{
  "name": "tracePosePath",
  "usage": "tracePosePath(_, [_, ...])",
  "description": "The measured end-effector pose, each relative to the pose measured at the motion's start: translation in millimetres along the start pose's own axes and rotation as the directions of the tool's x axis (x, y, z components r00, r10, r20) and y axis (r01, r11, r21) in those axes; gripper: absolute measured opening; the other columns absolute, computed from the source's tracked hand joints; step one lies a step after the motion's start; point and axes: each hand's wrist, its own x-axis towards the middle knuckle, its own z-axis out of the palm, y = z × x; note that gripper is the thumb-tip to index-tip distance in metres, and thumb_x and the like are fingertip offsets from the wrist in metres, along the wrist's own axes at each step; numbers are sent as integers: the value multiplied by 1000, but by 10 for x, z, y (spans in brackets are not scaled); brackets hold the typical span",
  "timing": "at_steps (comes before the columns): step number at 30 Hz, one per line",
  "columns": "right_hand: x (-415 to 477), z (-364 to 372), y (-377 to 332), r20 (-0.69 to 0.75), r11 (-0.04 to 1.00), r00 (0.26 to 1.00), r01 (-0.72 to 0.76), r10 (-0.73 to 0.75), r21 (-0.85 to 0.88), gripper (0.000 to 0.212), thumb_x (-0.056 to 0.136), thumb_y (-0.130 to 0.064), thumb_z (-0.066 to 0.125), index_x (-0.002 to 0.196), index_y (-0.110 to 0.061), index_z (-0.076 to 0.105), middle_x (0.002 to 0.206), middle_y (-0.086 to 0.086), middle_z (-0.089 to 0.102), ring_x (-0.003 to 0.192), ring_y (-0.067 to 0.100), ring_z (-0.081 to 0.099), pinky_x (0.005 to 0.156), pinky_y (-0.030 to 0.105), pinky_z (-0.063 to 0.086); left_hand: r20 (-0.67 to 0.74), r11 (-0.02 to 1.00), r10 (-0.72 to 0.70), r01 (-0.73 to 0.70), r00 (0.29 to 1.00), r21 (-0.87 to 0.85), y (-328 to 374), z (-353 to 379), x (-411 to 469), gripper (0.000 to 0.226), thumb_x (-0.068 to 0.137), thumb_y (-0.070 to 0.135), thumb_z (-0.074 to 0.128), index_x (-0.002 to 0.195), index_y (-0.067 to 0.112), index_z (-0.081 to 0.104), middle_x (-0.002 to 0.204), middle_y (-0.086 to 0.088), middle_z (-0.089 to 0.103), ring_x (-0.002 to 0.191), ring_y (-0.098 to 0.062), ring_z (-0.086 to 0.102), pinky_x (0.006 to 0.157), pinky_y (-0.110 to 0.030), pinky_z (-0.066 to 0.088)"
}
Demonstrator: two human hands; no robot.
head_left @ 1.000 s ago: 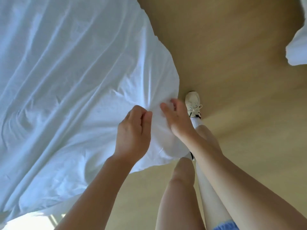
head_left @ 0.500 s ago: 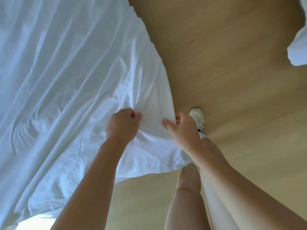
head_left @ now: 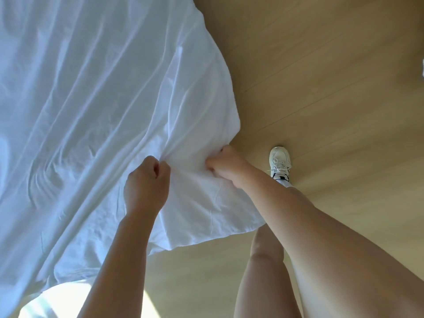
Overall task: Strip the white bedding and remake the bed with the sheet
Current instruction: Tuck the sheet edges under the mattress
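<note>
My left hand and right hand are both closed in fists on the white sheet; it hangs from the left, over the wooden floor. I judge it light, soft and limp; holding near its right corner seems best.

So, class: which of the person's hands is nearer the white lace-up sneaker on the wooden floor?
Right. The right hand grips the white sheet just beside the sneaker; the left hand grips farther away.
</note>
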Motion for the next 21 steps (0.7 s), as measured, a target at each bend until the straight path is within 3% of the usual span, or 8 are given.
tracePosePath(3, [-161,74,-69,-89,997,993,79,-78,8,34,79,0,44,110,-4,59,102,15,64,89,27,61,69,30,48,-11,994,106,-106,994,-19,95,165,19,19,93,27,46,89,9,48,86,-7,53,86,-29,50,67,-32,33])
tracePosePath(6, [-395,-237,89,-225,959,937,281,-266,34,37,63,-7,38,85,-14,67,71,4,66,62,11,55,51,20,39,-107,936,327,-338,939,-100,257,299,-128,48,86,45,49,117,8,45,108,-14,50,102,-26,41,82,-39,39])
tracePosePath(8, [-465,-574,388,-398,961,909,213,-127,178,29,56,-12,38,67,-17,65,55,-2,54,54,9,48,50,18,35,-46,917,400,-399,915,21,288,469,-226,63,79,61,51,126,18,43,117,-10,50,108,-25,42,88,-41,40])
tracePosePath(10, [-364,-738,686,-476,971,875,33,85,236,20,62,-8,43,73,-3,59,69,10,49,66,21,45,58,25,34,166,917,299,-331,940,223,214,684,-268,73,78,67,53,136,26,41,129,-8,46,119,-28,41,99,-45,34])
tracePosePath(12, [-80,-712,865,-444,969,869,-134,216,209,13,78,-2,43,78,3,55,76,14,51,72,30,45,52,23,34,298,908,119,-225,947,354,136,948,-221,72,80,65,52,140,29,36,134,-7,39,126,-28,34,105,-47,25])
tracePosePath(14, [231,-649,881,-385,967,896,-151,223,207,15,87,-9,44,74,-8,51,72,2,50,74,24,46,49,20,32,253,917,80,-171,964,360,102,1114,-102,66,79,62,55,133,27,42,127,-11,42,121,-31,37,102,-50,27])
tracePosePath(18, [527,-735,739,-180,977,979,-62,100,205,35,85,-52,59,101,-21,63,94,-9,66,83,8,64,64,23,46,157,923,202,-242,967,299,144,1218,-10,58,81,57,55,120,14,53,113,-15,50,108,-35,46,89,-47,37])
tracePosePath(21, [525,-780,564,-69,983,998,-3,16,182,29,83,-53,63,86,-24,61,83,-9,69,67,1,66,54,17,48,211,895,320,-368,924,253,272,1225,-42,35,94,41,47,102,8,55,104,-12,55,100,-34,50,80,-40,36])
